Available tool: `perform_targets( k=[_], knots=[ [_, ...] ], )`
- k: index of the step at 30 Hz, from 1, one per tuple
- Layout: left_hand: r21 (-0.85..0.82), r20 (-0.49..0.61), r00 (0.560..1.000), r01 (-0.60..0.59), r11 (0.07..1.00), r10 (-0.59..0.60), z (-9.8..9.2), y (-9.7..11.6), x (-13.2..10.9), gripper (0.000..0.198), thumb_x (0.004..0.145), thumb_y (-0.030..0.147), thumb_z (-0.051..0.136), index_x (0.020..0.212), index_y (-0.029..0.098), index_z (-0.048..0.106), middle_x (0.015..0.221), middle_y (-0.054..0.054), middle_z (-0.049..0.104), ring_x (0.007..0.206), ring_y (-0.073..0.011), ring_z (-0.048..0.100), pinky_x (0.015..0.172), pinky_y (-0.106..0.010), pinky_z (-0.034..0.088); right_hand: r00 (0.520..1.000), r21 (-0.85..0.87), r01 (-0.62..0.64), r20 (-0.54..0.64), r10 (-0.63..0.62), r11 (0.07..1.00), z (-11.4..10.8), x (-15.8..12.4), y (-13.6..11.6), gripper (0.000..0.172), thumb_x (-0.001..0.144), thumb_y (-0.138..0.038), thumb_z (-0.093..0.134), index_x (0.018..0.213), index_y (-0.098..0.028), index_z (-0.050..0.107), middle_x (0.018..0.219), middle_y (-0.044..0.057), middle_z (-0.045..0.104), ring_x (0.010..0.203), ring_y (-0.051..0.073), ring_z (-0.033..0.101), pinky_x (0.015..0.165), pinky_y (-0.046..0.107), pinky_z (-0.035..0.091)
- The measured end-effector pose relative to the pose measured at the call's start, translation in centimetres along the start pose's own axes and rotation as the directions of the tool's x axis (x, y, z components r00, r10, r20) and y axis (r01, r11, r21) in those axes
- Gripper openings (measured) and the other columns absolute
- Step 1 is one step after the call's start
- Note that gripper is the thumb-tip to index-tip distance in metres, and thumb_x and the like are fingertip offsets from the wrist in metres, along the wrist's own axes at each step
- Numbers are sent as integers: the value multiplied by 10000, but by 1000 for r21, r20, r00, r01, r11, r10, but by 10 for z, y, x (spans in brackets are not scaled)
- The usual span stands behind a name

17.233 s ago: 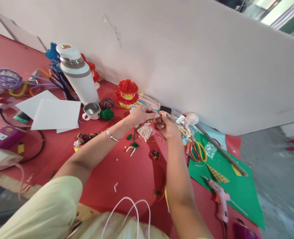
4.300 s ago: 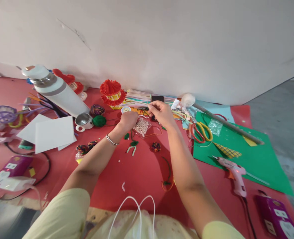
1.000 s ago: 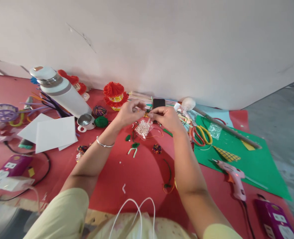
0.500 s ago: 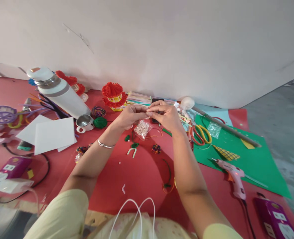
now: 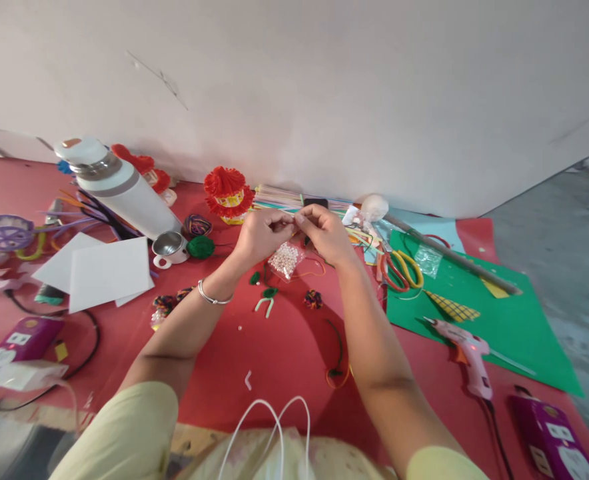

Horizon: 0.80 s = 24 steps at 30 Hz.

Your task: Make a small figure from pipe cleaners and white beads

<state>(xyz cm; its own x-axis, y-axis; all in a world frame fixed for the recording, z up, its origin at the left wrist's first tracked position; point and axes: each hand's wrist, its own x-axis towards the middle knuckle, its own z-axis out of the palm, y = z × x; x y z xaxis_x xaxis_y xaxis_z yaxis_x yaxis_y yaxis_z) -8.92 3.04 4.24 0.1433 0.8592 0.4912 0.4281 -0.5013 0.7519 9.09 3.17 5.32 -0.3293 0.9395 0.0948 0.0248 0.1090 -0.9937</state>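
Observation:
My left hand (image 5: pixel 265 233) and my right hand (image 5: pixel 324 233) meet fingertip to fingertip above the far middle of the red table. Both are closed in a pinch, and whatever lies between the fingers is too small to make out. Just below them rests a clear bag of pearl beads (image 5: pixel 285 259). Nearer to me are a small green yarn piece (image 5: pixel 270 292), a bent pale green pipe cleaner (image 5: pixel 264 307) and a multicoloured yarn pompom (image 5: pixel 313 299). A green yarn ball (image 5: pixel 201 247) sits left of my left hand, beside a small metal-lined cup (image 5: pixel 169 249).
A white bottle (image 5: pixel 129 200) stands at the back left near white sheets (image 5: pixel 108 272). Red-topped yarn craft (image 5: pixel 228 193) is by the wall. To the right, scissors (image 5: pixel 399 271), a pink glue gun (image 5: pixel 467 350) and a green sheet (image 5: pixel 519 333). Purple power strips (image 5: pixel 554 433) lie at both sides.
Both hands stay together in the same place. The right hand's fingers have curled in more and its wrist has shifted slightly left; the left hand has turned a little.

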Motion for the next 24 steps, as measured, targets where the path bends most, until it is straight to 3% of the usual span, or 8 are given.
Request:
perform_targets(
  k=[7, 12, 15, 17, 20, 22, 24],
  knots=[
    [132, -98, 975, -188, 973, 202, 4, 1, -3, 159, 882, 224, 669, 908, 213, 825, 669, -17, 652, 616, -124, 531, 636, -274, 398, 999, -30, 7, -40, -8, 1000, -2, 3, 3, 420, 913, -616, 681, 929, -197, 685, 804, 33, 720, 600, 122, 678, 419, 184, 472],
    [64, -84, 984, -151, 986, 156, 3, 6, -4, 143, 882, 254, 684, 875, 224, 824, 697, -30, 688, 655, -138, 577, 664, -282, 432, 999, -51, 29, -40, -31, 998, -5, 4, 5, 387, 926, -576, 676, 902, -191, 708, 774, 30, 712, 579, 119, 658, 412, 194, 444],
    [-99, -47, 999, 3, 995, -7, 2, 10, -2, 103, 832, 262, 728, 806, 196, 802, 712, -31, 707, 606, -116, 541, 604, -266, 407, 995, -53, 74, -67, -78, 996, -6, 3, 4, 344, 929, -525, 689, 1084, -219, 714, 810, 22, 718, 635, 134, 685, 448, 207, 478],
    [-282, 19, 985, 169, 944, -170, -1, 13, 0, 108, 798, 281, 760, 775, 177, 783, 698, -25, 694, 548, -88, 486, 537, -248, 356, 989, -39, 117, -85, -120, 992, -8, 2, 3, 369, 928, -484, 701, 1209, -246, 681, 851, 22, 720, 722, 159, 715, 482, 223, 509],
    [-520, 204, 904, 426, 740, -376, -6, 16, 4, 157, 734, 314, 813, 735, 171, 746, 572, 19, 577, 451, -51, 362, 448, -231, 241, 982, -26, 163, -92, -164, 986, -9, 2, 2, 367, 920, -439, 709, 1233, -252, 668, 954, 45, 731, 832, 182, 729, 536, 250, 537],
    [-589, 318, 842, 535, 606, -435, -10, 17, 6, 192, 696, 327, 842, 720, 175, 726, 491, 56, 447, 414, -39, 274, 421, -231, 155, 976, -28, 186, -108, -188, 982, -9, 2, 1, 341, 903, -423, 721, 1194, -248, 679, 1042, 58, 736, 858, 181, 720, 563, 262, 537],
    [-621, 379, 810, 581, 525, -448, -13, 17, 8, 222, 678, 333, 857, 699, 174, 703, 470, 71, 379, 404, -33, 238, 416, -232, 114, 970, -54, 205, -121, -210, 977, -8, 1, -1, 288, 891, -409, 727, 1121, -238, 704, 1043, 54, 741, 847, 171, 701, 592, 270, 527]
  ],
)
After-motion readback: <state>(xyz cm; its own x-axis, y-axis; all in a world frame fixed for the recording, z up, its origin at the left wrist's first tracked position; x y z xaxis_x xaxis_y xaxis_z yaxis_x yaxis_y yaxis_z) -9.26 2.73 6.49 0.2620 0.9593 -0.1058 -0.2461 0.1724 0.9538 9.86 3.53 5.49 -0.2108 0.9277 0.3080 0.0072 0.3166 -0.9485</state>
